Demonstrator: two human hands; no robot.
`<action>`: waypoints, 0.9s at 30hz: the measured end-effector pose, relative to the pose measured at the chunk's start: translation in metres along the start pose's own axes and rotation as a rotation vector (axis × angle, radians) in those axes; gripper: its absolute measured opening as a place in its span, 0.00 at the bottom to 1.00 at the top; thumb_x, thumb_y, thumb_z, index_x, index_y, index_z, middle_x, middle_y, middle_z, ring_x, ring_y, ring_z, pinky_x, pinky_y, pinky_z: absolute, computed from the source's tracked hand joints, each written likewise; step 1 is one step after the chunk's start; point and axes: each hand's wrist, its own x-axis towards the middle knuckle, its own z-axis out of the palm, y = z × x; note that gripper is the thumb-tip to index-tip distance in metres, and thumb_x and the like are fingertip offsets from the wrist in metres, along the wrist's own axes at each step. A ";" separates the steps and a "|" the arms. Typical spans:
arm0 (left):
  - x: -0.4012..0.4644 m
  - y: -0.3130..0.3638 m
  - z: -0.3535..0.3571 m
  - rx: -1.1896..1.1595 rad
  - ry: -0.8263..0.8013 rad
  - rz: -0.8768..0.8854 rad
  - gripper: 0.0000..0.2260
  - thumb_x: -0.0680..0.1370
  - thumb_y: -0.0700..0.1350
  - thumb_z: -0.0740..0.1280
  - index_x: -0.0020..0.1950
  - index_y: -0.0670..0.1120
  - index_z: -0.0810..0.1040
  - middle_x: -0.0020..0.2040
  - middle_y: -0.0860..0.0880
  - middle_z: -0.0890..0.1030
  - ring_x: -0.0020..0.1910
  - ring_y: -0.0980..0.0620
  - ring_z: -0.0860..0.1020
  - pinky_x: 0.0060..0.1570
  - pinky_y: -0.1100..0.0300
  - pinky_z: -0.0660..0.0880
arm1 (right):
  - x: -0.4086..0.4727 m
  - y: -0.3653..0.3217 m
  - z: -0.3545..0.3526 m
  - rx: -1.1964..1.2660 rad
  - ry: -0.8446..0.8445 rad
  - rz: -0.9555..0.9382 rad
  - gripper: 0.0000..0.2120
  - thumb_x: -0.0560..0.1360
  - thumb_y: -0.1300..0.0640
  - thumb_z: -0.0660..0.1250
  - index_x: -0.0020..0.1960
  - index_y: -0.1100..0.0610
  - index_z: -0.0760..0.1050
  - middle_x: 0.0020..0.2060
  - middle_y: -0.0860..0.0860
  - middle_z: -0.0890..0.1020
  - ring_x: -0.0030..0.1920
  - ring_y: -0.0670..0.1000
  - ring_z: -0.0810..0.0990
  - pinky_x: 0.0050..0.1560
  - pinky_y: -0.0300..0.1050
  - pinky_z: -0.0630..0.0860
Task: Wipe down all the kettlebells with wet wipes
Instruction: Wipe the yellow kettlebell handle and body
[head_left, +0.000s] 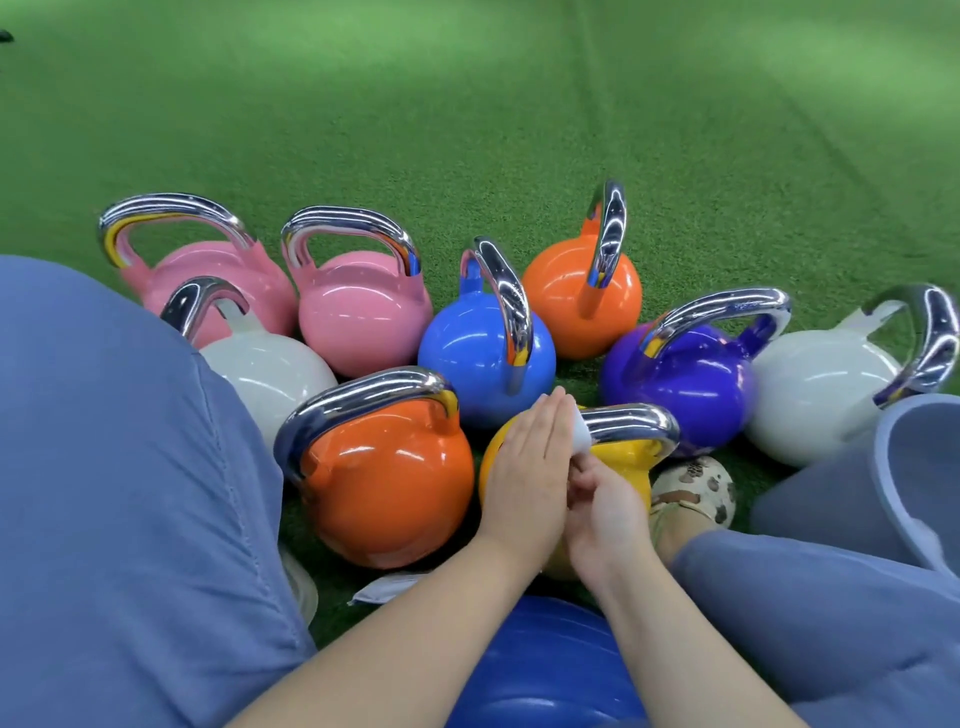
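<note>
Head view. I see my left hand laid flat, fingers straight and together, against the near side of the yellow kettlebell, reaching up to the left end of its chrome handle. My right hand sits just beside it, fingers curled and pinching a white wet wipe; the wipe shows between the two hands and touches the handle's left end. The yellow kettlebell stands upright on the green turf floor, nearest to me, largely hidden behind both hands.

Around it, also upright on the turf: an orange kettlebell just to its left, a white kettlebell behind that, two pink kettlebells at the far left, a blue kettlebell directly beyond my hands, a second orange kettlebell farther back, a purple kettlebell to the right and a second white kettlebell at the far right.

A patterned shoe rests just right of the yellow kettlebell. Blue trouser legs frame both sides. A blue ball lies below my forearms, and a flat white packet lies on the turf under the near orange kettlebell.
</note>
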 end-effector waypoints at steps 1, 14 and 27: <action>-0.002 -0.003 0.004 -0.027 0.015 -0.025 0.22 0.73 0.38 0.55 0.67 0.39 0.64 0.65 0.40 0.74 0.65 0.47 0.69 0.68 0.57 0.56 | 0.003 0.002 -0.001 -0.086 0.007 -0.015 0.22 0.72 0.72 0.48 0.51 0.59 0.77 0.39 0.54 0.78 0.37 0.49 0.71 0.39 0.40 0.68; -0.035 -0.032 0.032 -0.533 0.021 -0.588 0.27 0.78 0.38 0.60 0.74 0.44 0.55 0.72 0.45 0.64 0.70 0.50 0.65 0.63 0.74 0.58 | 0.010 0.011 -0.002 -0.801 -0.015 -0.050 0.22 0.74 0.72 0.50 0.53 0.53 0.76 0.28 0.45 0.82 0.21 0.41 0.69 0.22 0.31 0.63; -0.043 -0.033 0.050 -0.550 0.000 -0.793 0.25 0.77 0.38 0.62 0.73 0.42 0.60 0.67 0.44 0.70 0.64 0.48 0.70 0.56 0.69 0.63 | 0.017 0.017 -0.008 -0.840 -0.067 -0.050 0.23 0.75 0.72 0.48 0.58 0.52 0.72 0.14 0.45 0.70 0.16 0.42 0.65 0.18 0.34 0.63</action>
